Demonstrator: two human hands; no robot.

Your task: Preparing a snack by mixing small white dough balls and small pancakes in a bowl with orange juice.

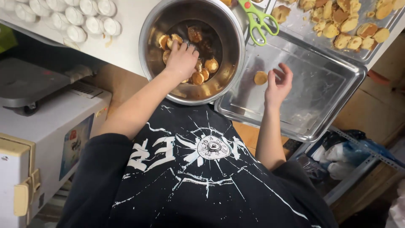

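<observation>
Left hand is curled down among browned pieces in the steel bowl, grip undeterminable. Right hand is spread open, empty, over the tray, just beside a round piece.

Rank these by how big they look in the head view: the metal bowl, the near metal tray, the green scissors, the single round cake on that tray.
1. and 2. Near tray and bowl: close in size, so I leave them unranked.
3. Green scissors.
4. Single round cake, smallest, lying beside the right hand.

Bowl left of tray, scissors between them, pieces in bowl
</observation>
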